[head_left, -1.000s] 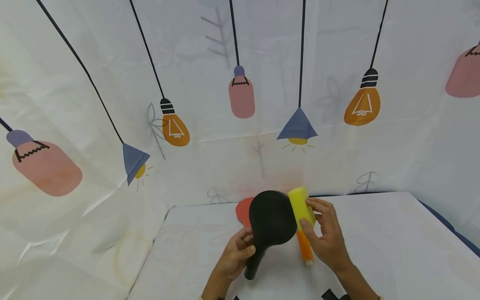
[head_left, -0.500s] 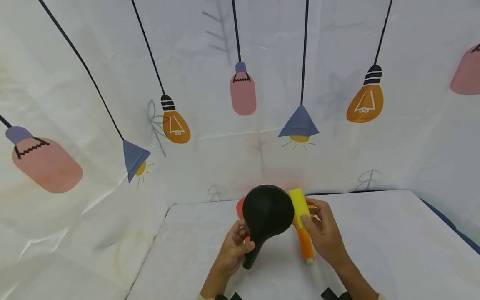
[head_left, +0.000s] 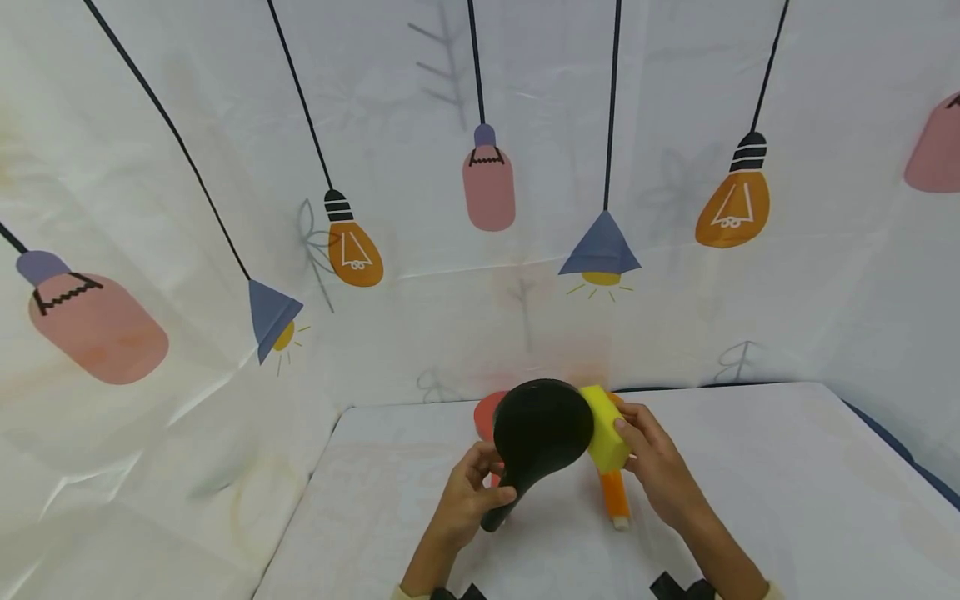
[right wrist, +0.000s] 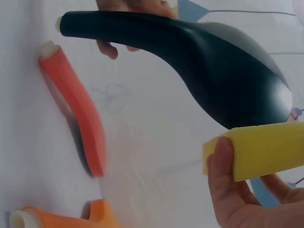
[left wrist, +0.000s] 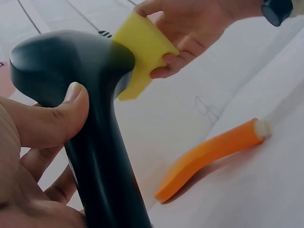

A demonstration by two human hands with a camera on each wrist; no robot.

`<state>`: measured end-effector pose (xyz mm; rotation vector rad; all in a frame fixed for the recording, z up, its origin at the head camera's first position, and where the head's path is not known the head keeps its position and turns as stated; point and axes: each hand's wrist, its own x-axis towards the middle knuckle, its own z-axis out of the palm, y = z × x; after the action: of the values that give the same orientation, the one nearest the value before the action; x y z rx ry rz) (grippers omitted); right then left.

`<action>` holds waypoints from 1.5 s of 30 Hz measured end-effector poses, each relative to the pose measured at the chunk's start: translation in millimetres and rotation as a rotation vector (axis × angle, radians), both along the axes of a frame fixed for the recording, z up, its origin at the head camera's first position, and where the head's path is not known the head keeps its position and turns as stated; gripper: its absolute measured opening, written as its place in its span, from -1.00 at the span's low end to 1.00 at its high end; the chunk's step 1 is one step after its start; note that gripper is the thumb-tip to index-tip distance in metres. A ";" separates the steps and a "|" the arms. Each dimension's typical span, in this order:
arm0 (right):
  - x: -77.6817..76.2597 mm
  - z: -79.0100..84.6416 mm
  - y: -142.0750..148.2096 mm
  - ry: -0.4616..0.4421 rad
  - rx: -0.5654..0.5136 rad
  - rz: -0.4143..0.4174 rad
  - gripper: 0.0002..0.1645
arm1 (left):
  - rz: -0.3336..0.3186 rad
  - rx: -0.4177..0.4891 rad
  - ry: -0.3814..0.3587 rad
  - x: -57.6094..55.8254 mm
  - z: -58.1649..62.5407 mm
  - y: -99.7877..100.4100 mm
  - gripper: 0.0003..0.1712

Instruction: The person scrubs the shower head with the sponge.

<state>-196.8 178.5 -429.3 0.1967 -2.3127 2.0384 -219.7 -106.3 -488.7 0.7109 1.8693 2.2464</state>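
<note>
Both our hands are pinching: the left hand (head_left: 468,504) grips the dark shower head (head_left: 542,429) near its neck, thumb on the near side, while the right hand (head_left: 663,467) holds a yellow sponge (head_left: 604,437) between thumb and fingers against the rounded rim. We have the shower head raised above the bench (head_left: 757,492), nearer its far left corner than its far right one. If we pressed too hard on that one side, the smooth handle might twist in our grip, or the sponge skid off the curve; a slip could drop the shower head onto the red piece (head_left: 487,414) or the orange piece (head_left: 617,500) on the bench. As we see it, it is greenish black and glossy, with a broad bulging head, a tapering neck and a pale tip at the handle's end.
</note>
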 end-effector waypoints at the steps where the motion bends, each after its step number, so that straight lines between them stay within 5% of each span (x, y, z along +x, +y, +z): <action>1: -0.6 0.4 0.6 -0.014 -0.006 0.000 -0.39 | 0.007 -0.018 -0.002 0.4 0.3 0.0 -0.50; 15: -3.2 4.4 6.3 -0.069 -0.004 -0.021 -0.40 | 0.025 -0.114 -0.035 -0.1 -0.3 -2.1 -0.42; 29: 1.4 6.3 10.0 0.064 0.122 -0.095 -0.45 | 0.027 -0.178 -0.069 2.1 2.0 -0.6 -0.43; 37: 5.8 7.1 7.8 0.178 0.291 -0.197 -0.48 | 0.075 -0.321 -0.051 3.0 2.1 0.6 -0.53; 45: 11.6 11.6 4.4 0.281 0.339 -0.233 -0.52 | 0.080 -0.379 -0.035 4.6 3.6 3.5 -0.54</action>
<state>-185.3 182.9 -417.7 0.2003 -2.3532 1.4072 -215.1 -102.8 -485.1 0.5390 2.2491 1.8451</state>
